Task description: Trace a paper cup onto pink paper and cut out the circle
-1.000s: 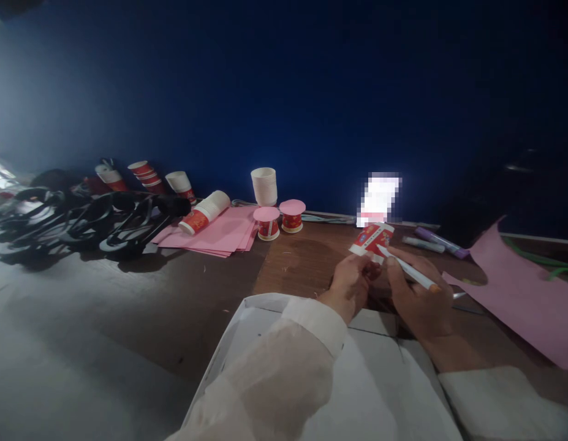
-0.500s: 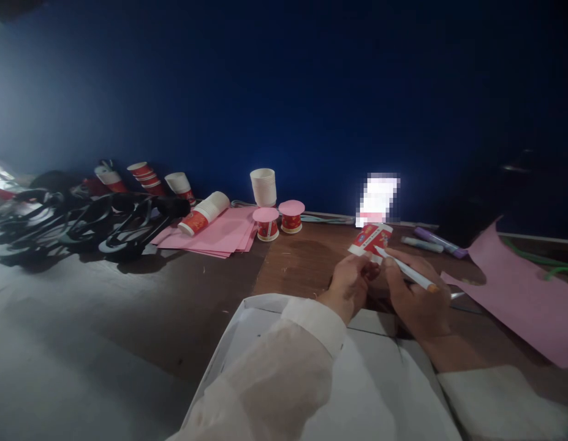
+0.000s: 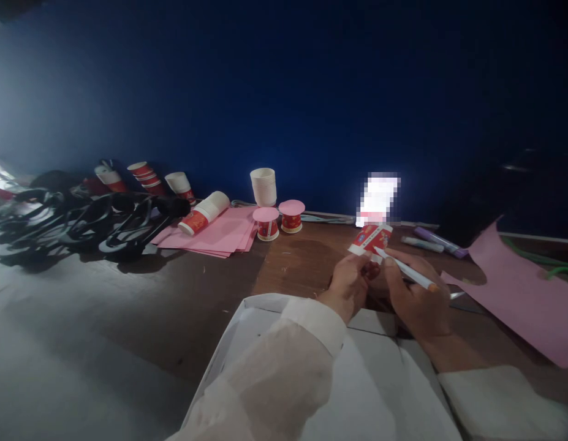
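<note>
My left hand [image 3: 351, 286] is closed on the lower edge of a small red and white printed paper piece [image 3: 370, 239], held up above the brown table. Closed around a white pen [image 3: 413, 272] with an orange end is my right hand [image 3: 419, 297]. The pen's tip is at the right part of the printed piece; whether it touches cannot be made out. Two short red cups with pink round tops, one [image 3: 267, 224] and another [image 3: 291, 217], stand to the left behind my hands. A cut pink sheet [image 3: 527, 291] lies at the right.
Stacked cups [image 3: 204, 213] lie on pink sheets [image 3: 233, 231]. A white cup stack [image 3: 263, 187] stands near the blue wall. Black strapped objects [image 3: 127, 226] fill the left. Purple markers [image 3: 440, 241] lie behind my right hand. A white box [image 3: 366, 380] is under my forearms.
</note>
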Available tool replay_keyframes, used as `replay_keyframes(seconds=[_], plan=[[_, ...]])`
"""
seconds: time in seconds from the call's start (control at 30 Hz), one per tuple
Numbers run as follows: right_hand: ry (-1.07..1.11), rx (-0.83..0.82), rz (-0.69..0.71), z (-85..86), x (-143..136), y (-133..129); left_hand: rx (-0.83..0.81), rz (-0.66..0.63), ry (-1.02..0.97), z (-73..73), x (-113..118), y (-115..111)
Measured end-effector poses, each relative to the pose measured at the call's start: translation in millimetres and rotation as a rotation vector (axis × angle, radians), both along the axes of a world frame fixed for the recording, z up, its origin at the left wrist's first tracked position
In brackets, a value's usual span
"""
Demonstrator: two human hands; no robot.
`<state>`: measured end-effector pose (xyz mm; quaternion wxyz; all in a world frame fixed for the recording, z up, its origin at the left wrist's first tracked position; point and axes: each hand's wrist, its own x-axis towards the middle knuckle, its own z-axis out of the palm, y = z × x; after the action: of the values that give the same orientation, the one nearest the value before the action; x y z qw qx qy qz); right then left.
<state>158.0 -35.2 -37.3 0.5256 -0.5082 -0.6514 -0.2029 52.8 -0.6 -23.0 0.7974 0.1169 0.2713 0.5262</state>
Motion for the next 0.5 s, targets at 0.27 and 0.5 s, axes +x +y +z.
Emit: replay_keyframes(seconds=[0.27,0.5], plan=[[-0.006,-0.02,-0.003,-0.8,0.0,-0.7,-0.004,0.001,0.008,1.5,-0.3,0.4],[-0.017,-0.018,0.005,1.4,-1.2,-1.7,-0.001,0.012,-0.015,0.3,0.6,0.0]])
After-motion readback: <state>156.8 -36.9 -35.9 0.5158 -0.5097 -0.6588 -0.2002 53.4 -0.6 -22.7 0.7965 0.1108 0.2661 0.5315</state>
